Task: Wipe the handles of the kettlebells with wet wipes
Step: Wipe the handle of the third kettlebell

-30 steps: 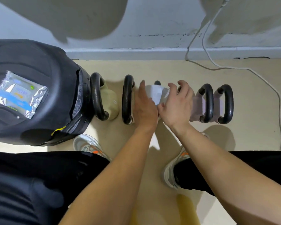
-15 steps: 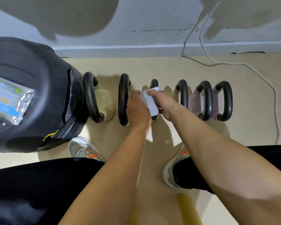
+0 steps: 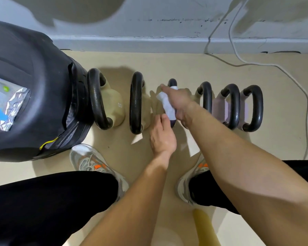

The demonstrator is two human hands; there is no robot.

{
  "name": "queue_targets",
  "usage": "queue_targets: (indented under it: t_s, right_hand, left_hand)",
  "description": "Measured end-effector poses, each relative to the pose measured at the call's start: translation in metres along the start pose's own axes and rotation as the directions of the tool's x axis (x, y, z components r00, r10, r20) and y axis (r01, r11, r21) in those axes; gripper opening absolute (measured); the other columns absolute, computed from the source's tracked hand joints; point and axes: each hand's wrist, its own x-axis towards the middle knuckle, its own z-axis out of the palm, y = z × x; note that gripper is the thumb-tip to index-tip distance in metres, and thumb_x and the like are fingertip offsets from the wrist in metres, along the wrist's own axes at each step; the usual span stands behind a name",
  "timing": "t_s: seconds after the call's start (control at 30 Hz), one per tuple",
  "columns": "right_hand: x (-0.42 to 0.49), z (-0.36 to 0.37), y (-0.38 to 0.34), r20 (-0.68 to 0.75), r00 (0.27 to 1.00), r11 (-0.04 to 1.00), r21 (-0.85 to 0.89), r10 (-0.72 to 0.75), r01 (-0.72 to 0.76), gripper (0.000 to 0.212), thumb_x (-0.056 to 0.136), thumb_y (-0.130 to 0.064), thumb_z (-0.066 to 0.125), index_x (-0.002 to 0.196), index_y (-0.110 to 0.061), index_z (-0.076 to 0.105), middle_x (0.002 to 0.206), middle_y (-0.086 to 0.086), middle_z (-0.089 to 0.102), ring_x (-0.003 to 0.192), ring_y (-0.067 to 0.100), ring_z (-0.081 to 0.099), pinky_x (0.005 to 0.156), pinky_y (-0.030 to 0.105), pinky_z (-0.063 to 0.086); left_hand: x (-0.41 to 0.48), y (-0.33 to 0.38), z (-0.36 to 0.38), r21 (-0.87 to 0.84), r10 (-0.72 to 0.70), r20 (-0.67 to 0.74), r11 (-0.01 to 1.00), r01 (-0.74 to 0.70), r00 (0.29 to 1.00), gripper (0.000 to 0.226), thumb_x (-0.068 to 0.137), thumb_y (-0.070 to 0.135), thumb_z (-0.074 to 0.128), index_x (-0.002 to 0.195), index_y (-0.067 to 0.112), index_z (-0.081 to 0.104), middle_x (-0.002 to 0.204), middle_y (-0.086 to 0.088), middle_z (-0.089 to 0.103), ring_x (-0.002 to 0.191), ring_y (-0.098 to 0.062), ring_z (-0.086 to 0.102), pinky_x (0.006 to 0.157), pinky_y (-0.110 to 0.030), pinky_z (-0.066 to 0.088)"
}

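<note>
Several kettlebells with black handles stand in a row on the beige floor by the wall. My right hand (image 3: 180,102) presses a white wet wipe (image 3: 167,103) around the handle of the third kettlebell (image 3: 172,82) from the left; only the far end of that handle shows. My left hand (image 3: 162,135) rests at the near end of the same handle, fingers curled loosely, nothing visibly held. To the left stand two cream kettlebells (image 3: 114,107) (image 3: 136,102). To the right are three more handles (image 3: 207,98) (image 3: 234,103) (image 3: 255,107).
A large black bag (image 3: 34,103) sits at the left with a foil wet-wipe pack (image 3: 5,103) on top. A white cable (image 3: 274,66) trails along the floor at the right. My two shoes (image 3: 92,162) (image 3: 190,181) stand close in front of the row.
My right hand has wrapped the wipe along the third handle and slid toward the far end. My left hand has pulled back toward me, to the near end of that handle.
</note>
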Motion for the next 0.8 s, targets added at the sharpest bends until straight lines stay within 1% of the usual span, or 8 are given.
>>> queue_targets:
  t_s: [0.13,0.2,0.27,0.4,0.53,0.6,0.7,0.8]
  right_hand:
    - [0.016,-0.008,-0.018,0.161,0.983,0.983,0.147,0.085,-0.109,0.032,0.094,-0.042,0.069,0.084,-0.012,0.066,0.085,0.006,0.066,0.078,0.02,0.061,0.092,0.036,0.051]
    - [0.012,-0.003,-0.015,0.122,0.989,0.983,0.149,0.086,-0.104,0.035,0.09,-0.047,0.072,0.089,-0.013,0.066,0.089,0.006,0.067,0.077,0.021,0.063,0.09,0.037,0.054]
    - [-0.005,0.004,0.001,-0.026,0.999,0.999,0.037,0.019,-0.018,0.043,0.087,-0.053,0.072,0.099,-0.012,0.065,0.097,0.006,0.072,0.083,0.023,0.07,0.087,0.039,0.059]
    - [-0.041,0.005,0.032,-0.136,0.973,0.976,-0.138,-0.188,0.169,0.028,0.094,-0.044,0.065,0.084,-0.018,0.064,0.085,0.007,0.075,0.084,0.025,0.073,0.082,0.042,0.06]
    - [-0.022,0.008,0.008,-0.157,0.986,0.998,-0.046,-0.059,0.053,0.036,0.091,-0.046,0.071,0.097,-0.012,0.061,0.097,0.005,0.072,0.092,0.023,0.07,0.084,0.038,0.058]
    - [-0.005,0.006,-0.013,-0.101,0.994,0.998,0.045,0.051,-0.047,0.045,0.091,-0.046,0.072,0.11,-0.007,0.062,0.107,0.008,0.071,0.098,0.026,0.069,0.082,0.035,0.055]
    - [0.003,0.005,-0.022,-0.06,0.996,0.995,0.079,0.071,-0.066,0.048,0.091,-0.046,0.071,0.115,-0.004,0.067,0.111,0.011,0.07,0.099,0.029,0.067,0.08,0.033,0.053]
    - [-0.016,0.007,0.002,-0.147,0.988,0.999,0.03,-0.037,0.042,0.037,0.092,-0.047,0.069,0.09,-0.011,0.061,0.096,0.008,0.069,0.09,0.026,0.067,0.084,0.039,0.057]
  left_hand:
    - [-0.004,-0.022,0.0,0.068,0.153,0.096,0.985,-0.16,0.984,0.034,0.093,0.045,0.055,0.12,0.026,0.057,0.114,0.005,0.063,0.106,-0.014,0.055,0.09,-0.03,0.042]
    - [0.0,-0.031,-0.005,0.181,0.219,0.104,0.955,-0.235,0.97,0.036,0.092,0.045,0.057,0.122,0.024,0.057,0.113,0.004,0.063,0.106,-0.015,0.056,0.09,-0.032,0.045]
    - [0.007,-0.036,-0.01,0.25,0.269,0.126,0.923,-0.293,0.955,0.037,0.092,0.044,0.054,0.116,0.015,0.059,0.108,-0.002,0.065,0.102,-0.024,0.059,0.086,-0.037,0.047]
    - [0.014,-0.039,-0.015,0.276,0.284,0.166,0.906,-0.321,0.944,0.041,0.082,0.05,0.049,0.104,0.019,0.062,0.096,0.0,0.067,0.092,-0.024,0.062,0.079,-0.041,0.052]
    - [0.021,-0.043,-0.015,0.343,0.323,0.157,0.868,-0.359,0.933,0.035,0.088,0.05,0.054,0.101,0.018,0.062,0.095,-0.003,0.066,0.091,-0.027,0.061,0.076,-0.043,0.052]
    - [0.022,-0.043,-0.015,0.369,0.34,0.161,0.85,-0.376,0.927,0.032,0.091,0.046,0.059,0.111,0.021,0.062,0.102,-0.003,0.066,0.098,-0.026,0.061,0.08,-0.04,0.051]
    - [0.022,-0.042,-0.017,0.373,0.342,0.152,0.849,-0.374,0.927,0.033,0.091,0.045,0.06,0.118,0.025,0.061,0.107,-0.001,0.066,0.101,-0.024,0.062,0.081,-0.038,0.051]
    - [0.022,-0.043,-0.018,0.368,0.328,0.16,0.856,-0.364,0.931,0.028,0.09,0.046,0.061,0.105,0.022,0.06,0.099,-0.001,0.066,0.095,-0.024,0.062,0.076,-0.038,0.05]
